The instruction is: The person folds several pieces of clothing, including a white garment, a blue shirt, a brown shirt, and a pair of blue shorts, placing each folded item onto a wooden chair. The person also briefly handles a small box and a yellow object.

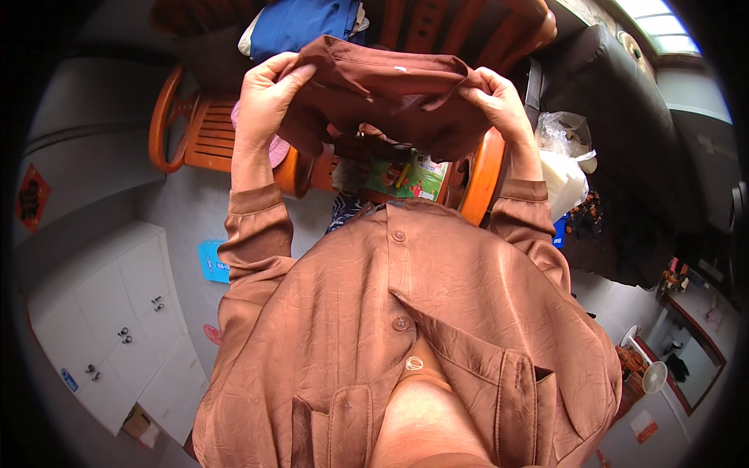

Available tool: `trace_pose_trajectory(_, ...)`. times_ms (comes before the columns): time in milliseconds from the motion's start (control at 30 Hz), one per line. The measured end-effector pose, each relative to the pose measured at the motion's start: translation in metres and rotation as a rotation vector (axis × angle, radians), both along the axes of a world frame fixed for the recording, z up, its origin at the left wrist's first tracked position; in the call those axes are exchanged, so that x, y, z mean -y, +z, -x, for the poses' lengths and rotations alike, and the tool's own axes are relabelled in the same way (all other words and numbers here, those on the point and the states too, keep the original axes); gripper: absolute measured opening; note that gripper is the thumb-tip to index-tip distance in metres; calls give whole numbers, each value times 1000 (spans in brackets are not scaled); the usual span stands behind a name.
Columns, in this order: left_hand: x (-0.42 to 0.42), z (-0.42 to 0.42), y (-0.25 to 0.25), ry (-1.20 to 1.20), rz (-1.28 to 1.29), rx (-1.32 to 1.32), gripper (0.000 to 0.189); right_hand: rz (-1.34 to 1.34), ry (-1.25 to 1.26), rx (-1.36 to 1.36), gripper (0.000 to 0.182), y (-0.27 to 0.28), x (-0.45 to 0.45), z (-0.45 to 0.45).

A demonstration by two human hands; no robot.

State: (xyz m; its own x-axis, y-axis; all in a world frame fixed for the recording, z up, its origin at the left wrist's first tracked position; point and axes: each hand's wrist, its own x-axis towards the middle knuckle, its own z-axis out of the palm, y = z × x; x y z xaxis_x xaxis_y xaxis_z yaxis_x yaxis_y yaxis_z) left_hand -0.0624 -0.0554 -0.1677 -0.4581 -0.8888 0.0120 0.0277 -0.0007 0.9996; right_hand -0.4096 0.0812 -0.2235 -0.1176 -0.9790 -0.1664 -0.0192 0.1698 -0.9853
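Observation:
A reddish-brown cloth garment (386, 99) hangs stretched between my two hands at the top of the view. Its upper edge, like a waistband or neckline, runs across from hand to hand and bears a small white tag (400, 69). My left hand (268, 93) pinches one end of this edge between thumb and fingers. At the other end my right hand (494, 102) grips the cloth the same way. The lower part of the garment droops in folds, and its exact kind cannot be told.
Behind the garment stand a slatted wooden bench (213, 131) and folded blue cloth (304, 26). A green printed booklet (430, 175) lies below it. To the right are a plastic bag (562, 140) and a dark sofa (603, 88). A blue box (214, 260) is on the floor, near white cabinets (111, 304).

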Motion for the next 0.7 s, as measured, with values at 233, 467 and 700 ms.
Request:
trace_pose_trajectory(233, -8, 19, -21, 115, 220, 466, 3, -12, -278, -744, 18, -9, 10, -12)
trace_pose_trajectory(467, -6, 31, -60, 180, 78, 251, 22, 56, -244, -223, 26, -40, 18, -13)
trace_pose_trajectory(700, -17, 40, -44, 68, -427, -315, 30, 11, -251, 681, 34, -17, 12, -26)
